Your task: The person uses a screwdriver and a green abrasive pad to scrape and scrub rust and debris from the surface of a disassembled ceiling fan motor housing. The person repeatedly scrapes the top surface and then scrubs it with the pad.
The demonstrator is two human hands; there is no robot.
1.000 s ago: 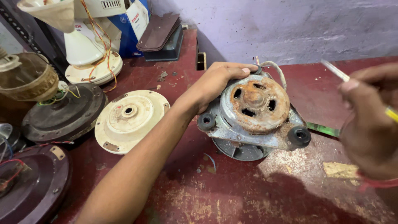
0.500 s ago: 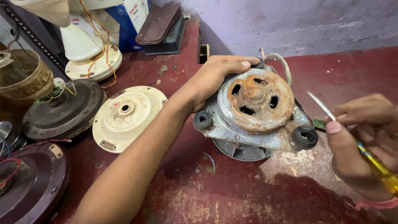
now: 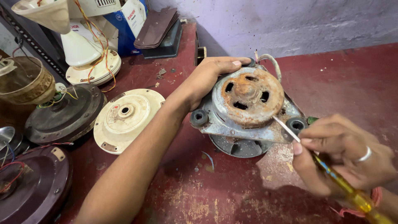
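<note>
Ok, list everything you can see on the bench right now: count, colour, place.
motor: one, grey with rusty round top, centre
screwdriver: one, yellow handle, tip at the motor's rim
cream disc: one, left of centre
dark round housings: two, left edge
white fan base: one, with coloured wires, top left
box: one, blue and white, top
dark flat blades: stack, top centre
bench: one, worn red
left hand: on the motor's far side
right hand: ringed, holds the screwdriver
</note>
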